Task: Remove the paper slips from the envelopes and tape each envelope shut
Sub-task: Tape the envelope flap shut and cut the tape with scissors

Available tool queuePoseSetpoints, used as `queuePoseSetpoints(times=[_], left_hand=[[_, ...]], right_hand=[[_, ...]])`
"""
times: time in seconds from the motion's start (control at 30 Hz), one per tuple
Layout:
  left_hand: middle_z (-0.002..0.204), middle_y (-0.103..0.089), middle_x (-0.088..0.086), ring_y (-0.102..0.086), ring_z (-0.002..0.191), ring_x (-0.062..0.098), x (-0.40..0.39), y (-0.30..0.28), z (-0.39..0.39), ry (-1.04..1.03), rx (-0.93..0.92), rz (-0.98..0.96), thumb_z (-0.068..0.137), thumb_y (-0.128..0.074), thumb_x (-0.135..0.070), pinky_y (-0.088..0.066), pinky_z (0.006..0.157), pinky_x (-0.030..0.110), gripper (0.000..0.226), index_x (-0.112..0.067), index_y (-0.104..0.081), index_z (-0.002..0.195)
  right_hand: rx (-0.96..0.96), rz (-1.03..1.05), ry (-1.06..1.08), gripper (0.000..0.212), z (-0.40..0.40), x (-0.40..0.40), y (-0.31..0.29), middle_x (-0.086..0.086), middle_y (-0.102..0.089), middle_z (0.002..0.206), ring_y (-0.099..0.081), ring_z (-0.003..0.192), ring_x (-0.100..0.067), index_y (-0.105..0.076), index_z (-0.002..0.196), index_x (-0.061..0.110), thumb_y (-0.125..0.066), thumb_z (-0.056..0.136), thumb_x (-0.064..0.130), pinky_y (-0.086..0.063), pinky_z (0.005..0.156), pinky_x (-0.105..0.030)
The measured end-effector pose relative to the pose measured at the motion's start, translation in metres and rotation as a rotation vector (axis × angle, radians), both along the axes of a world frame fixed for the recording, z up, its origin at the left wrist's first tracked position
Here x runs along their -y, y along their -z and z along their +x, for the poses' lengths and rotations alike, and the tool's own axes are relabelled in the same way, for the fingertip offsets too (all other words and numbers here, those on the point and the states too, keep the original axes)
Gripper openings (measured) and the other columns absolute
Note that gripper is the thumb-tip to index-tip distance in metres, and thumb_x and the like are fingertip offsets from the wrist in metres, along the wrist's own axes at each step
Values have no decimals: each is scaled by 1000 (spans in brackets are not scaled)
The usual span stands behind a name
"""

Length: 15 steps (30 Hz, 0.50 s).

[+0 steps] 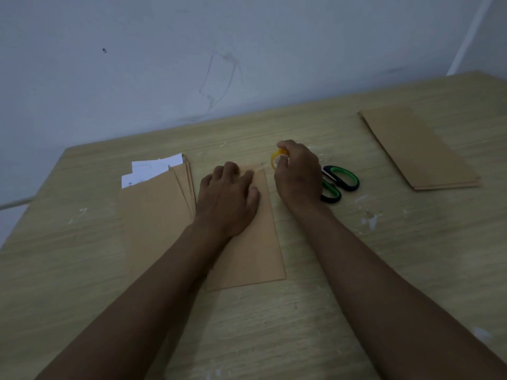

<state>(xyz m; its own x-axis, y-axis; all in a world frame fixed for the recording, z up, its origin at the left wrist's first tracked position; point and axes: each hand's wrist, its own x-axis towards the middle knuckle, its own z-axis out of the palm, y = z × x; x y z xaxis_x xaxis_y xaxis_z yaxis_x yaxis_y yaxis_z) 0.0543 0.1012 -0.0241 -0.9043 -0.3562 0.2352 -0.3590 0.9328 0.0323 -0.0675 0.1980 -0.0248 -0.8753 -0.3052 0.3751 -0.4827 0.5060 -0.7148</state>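
Brown envelope (255, 248) lies under the flat-fingered left hand (229, 200); beside its top, the right hand (297, 176) grips a yellow tape roll (277, 157).

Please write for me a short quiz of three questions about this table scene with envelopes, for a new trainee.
1. True or false: the scissors lie left of the left hand.
2. What does the right hand hold? A) a tape roll B) a pen C) a paper slip
3. Fill in: white slips stick out of the envelope pile on the ____ side of the table.

Key
1. False: the scissors lie right of the right hand.
2. A: it holds the yellow tape roll, while the left hand presses on the middle envelope.
3. Left: the far right stack shows no slips.
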Motion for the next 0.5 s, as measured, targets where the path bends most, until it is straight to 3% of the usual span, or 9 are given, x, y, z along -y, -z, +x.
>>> queuePoseSetpoints(times=[0.17, 0.3, 0.5], left_hand=[[118, -54, 10, -52, 107, 30, 1, -6, -10, 49, 49, -13, 93, -15, -54, -44, 91, 42, 66, -12, -63, 112], [117, -58, 12, -56, 107, 32, -7, -6, -11, 17, 39, -27, 95, -13, -56, -42, 98, 45, 69, -17, -55, 133], [131, -48, 9, -45, 122, 29, -15, 6, -9, -45, 6, 19, 94, -12, -55, -33, 108, 54, 68, -22, -51, 140]], right_hand=[[-14, -1, -2, 31, 2, 1, 0, -8, -65, 119, -58, 109, -27, -65, 122, 15, -53, 94, 19, -44, 85, -32], [9, -24, 0, 31, 1, 1, -1, -7, -68, 117, -61, 107, -29, -66, 121, 19, -53, 93, 22, -47, 84, -33], [83, -70, -38, 32, 2, 2, -1, -6, -69, 118, -61, 110, -27, -67, 120, 21, -55, 91, 20, -49, 91, -33]])
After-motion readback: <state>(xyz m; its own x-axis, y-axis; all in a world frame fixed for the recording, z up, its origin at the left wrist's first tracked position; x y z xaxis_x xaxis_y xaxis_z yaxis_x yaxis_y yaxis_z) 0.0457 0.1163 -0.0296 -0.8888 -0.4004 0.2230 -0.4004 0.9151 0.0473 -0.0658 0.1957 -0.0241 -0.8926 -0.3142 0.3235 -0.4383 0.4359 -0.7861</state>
